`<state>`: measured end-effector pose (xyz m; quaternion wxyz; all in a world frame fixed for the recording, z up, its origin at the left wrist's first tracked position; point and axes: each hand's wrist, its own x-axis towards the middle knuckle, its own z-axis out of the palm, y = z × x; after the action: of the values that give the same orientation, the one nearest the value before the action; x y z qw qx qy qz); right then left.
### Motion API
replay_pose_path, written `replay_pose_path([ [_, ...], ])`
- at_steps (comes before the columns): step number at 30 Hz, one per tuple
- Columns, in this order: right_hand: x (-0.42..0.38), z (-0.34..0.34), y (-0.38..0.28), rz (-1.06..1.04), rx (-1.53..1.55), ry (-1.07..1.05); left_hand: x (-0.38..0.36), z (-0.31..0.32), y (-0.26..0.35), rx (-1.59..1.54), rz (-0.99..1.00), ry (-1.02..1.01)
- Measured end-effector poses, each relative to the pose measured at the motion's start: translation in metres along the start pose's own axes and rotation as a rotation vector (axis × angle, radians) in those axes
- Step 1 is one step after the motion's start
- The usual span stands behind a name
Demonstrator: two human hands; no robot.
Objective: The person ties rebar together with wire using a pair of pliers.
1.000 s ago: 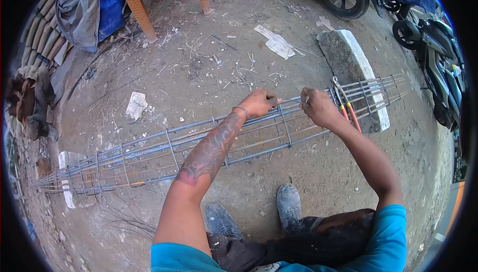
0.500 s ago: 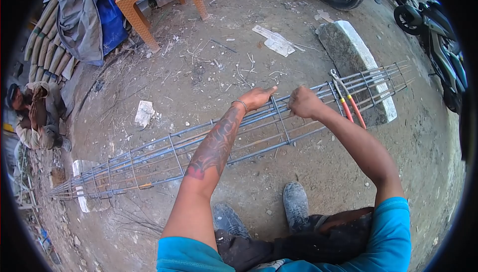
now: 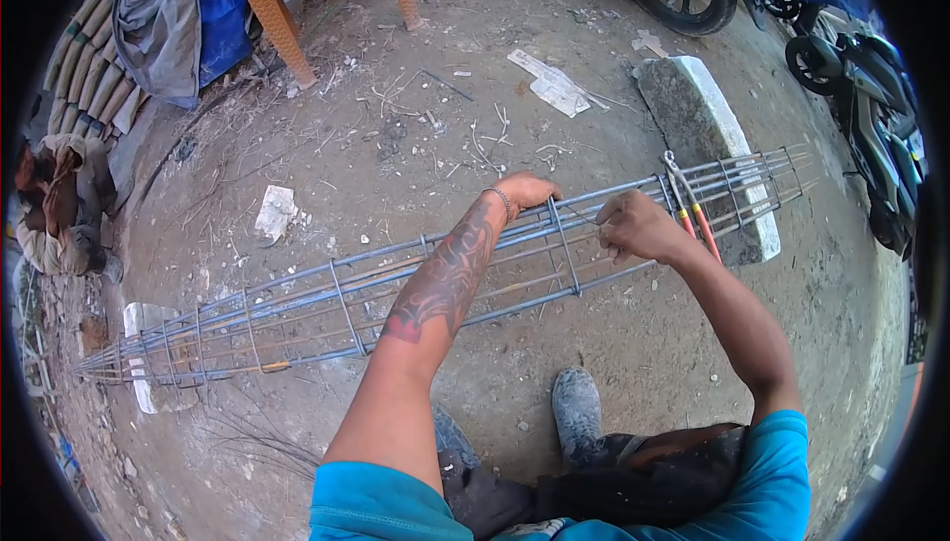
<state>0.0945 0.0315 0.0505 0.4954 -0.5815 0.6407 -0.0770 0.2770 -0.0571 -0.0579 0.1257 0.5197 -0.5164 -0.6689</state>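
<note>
A long rebar cage (image 3: 341, 305) of straight bars and square stirrups stretches across the ground in front of me. My left hand (image 3: 527, 191) is closed over its far top bar, beside a stirrup (image 3: 566, 247); the fingertips are partly hidden. Just right of that stirrup, my right hand (image 3: 638, 226) is above the bars with fingers pinched together. A thin tie wire (image 3: 582, 216) appears to run from the stirrup corner into the right fingers. Pincers with red and yellow handles (image 3: 705, 228) lie across the cage, right of my right hand.
A concrete block (image 3: 705, 110) supports the cage's right end, and a smaller white block (image 3: 139, 358) its left. An orange plastic chair (image 3: 287, 41) and motorcycles (image 3: 871, 96) stand beyond. Another person (image 3: 64, 209) sits at left. Paper scraps (image 3: 554, 86) and wire bits litter the ground.
My right hand has moved slightly right and down, away from the stirrup, its fingers now showing. My left hand has turned, its thumb no longer sticking out. The view has shifted slightly.
</note>
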Motion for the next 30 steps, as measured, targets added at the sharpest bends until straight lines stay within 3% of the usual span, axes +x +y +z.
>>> replay_pose_path([
  [2, 0.009, -0.006, -0.005, -0.051, 0.113, -0.103, 0.007, 0.002, -0.004, 0.056, 0.004, 0.043],
  [6, 0.021, 0.005, -0.017, 0.025, 0.224, -0.098, 0.024, 0.001, -0.017, 0.051, 0.022, 0.122],
  [9, 0.025, 0.011, -0.02, 0.051, 0.257, -0.062, 0.022, 0.004, -0.018, 0.146, 0.202, 0.176],
  [11, 0.024, 0.014, -0.025, 0.064, 0.23, -0.039, 0.015, 0.005, -0.015, 0.398, 0.413, 0.288],
  [19, 0.047, 0.02, -0.029, 0.091, 0.207, -0.127, 0.014, 0.003, -0.02, 0.144, 0.432, 0.362],
  [21, 0.051, 0.021, -0.027, 0.075, 0.163, -0.147, 0.008, 0.007, -0.025, 0.104, 0.646, 0.556],
  [22, 0.052, 0.021, -0.027, 0.062, 0.124, -0.149, 0.001, 0.005, -0.022, 0.112, 0.632, 0.566],
  [25, 0.048, 0.019, -0.031, 0.068, 0.043, -0.227, -0.021, 0.009, -0.013, 0.3, 0.944, 0.625],
  [26, 0.047, 0.019, -0.034, 0.074, 0.028, -0.24, -0.027, 0.006, -0.007, 0.314, 0.924, 0.631],
  [28, 0.047, 0.019, -0.037, 0.056, 0.054, -0.268, -0.037, 0.0, 0.0, 0.384, 0.884, 0.451],
  [30, 0.056, 0.02, -0.028, -0.073, 0.005, -0.218, -0.051, -0.001, 0.01, 0.472, 0.819, 0.45],
])
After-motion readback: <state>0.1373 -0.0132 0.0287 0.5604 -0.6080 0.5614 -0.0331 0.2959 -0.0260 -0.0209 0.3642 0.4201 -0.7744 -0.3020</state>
